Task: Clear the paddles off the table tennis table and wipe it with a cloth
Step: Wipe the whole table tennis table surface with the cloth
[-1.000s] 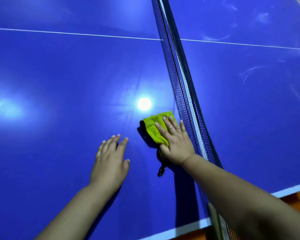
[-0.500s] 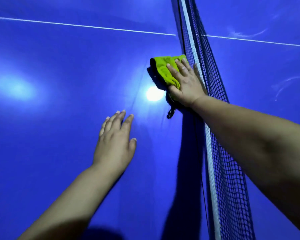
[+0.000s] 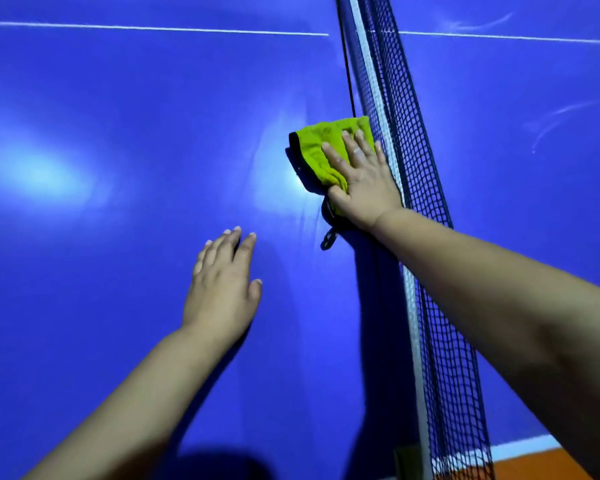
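At lower centre, the left hand [image 3: 222, 289] rests flat on the blue table [image 3: 101, 254], fingers straight and holding nothing. Right of centre, the right hand [image 3: 361, 181] presses the green cloth [image 3: 321, 147] down with straight fingers, just beside the net [image 3: 413, 168].

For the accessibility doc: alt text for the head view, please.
A person's right hand presses a green cloth flat on a blue table tennis table, right beside the net. The left hand is open, palm down, over the table closer to the person.
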A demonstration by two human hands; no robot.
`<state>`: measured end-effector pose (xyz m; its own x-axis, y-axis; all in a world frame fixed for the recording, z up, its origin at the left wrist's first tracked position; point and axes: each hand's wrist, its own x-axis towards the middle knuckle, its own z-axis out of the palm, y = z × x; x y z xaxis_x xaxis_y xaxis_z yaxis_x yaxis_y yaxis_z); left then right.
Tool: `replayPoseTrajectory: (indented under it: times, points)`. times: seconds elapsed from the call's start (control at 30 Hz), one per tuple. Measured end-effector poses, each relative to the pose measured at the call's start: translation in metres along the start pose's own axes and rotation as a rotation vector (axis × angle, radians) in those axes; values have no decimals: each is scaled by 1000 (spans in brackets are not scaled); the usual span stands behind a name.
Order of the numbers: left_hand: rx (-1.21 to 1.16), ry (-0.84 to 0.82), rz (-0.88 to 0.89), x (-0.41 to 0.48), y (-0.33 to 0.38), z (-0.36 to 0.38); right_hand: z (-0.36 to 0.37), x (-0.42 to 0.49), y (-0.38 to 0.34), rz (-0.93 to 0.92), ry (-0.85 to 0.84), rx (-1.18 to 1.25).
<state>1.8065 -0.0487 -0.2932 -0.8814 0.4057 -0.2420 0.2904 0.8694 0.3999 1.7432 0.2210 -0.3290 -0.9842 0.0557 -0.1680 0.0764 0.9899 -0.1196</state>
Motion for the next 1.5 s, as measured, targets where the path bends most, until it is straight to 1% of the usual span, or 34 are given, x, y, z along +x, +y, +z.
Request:
replayPoseTrajectory:
  times: [0.17,0.3,0.47,0.57,0.63,0.7,0.73,0.83,0.93,1.0,1.07,1.1,1.17,1.2,1.37,1.5]
  points:
    - [-23,-26,28,-49,4,8,15,-103,-25,30,-32,-11]
    - [-17,-30,49,-95,1,12,32,-186,-51,90,-29,166]
    - [-8,-26,49,-155,-4,7,51,-271,-82,132,75,344]
    - [-3,-9,27,-193,-14,0,54,-311,-105,196,57,427]
    - [0,0,2,-219,-20,-6,52,-329,-118,216,18,302]
    - [1,17,-5,-242,-27,-12,44,-338,-134,256,-59,135]
    - [-1,28,-11,-253,-30,-16,42,-341,-143,291,-102,88]
    - [-20,66,-45,-279,-39,-28,38,-353,-178,346,-149,100]
    - [-15,103,-51,-300,-45,-37,47,-367,-212,261,-87,52]
    - [-11,109,-47,-307,-48,-38,48,-370,-224,247,-137,-29]
    - [0,105,-49,-313,-46,-38,34,-371,-232,189,-125,-78]
    - [-2,102,-45,-315,-42,-38,28,-371,-233,157,-97,-68]
    - [-11,102,-21,-317,-31,-36,15,-370,-231,142,-167,-9]
    - [-15,107,-3,-317,-25,-36,6,-371,-231,153,-173,47]
    - [-11,155,77,-307,15,-40,-44,-391,-221,154,36,311]
    - [-11,225,133,-291,61,-42,-89,-412,-186,162,216,478]
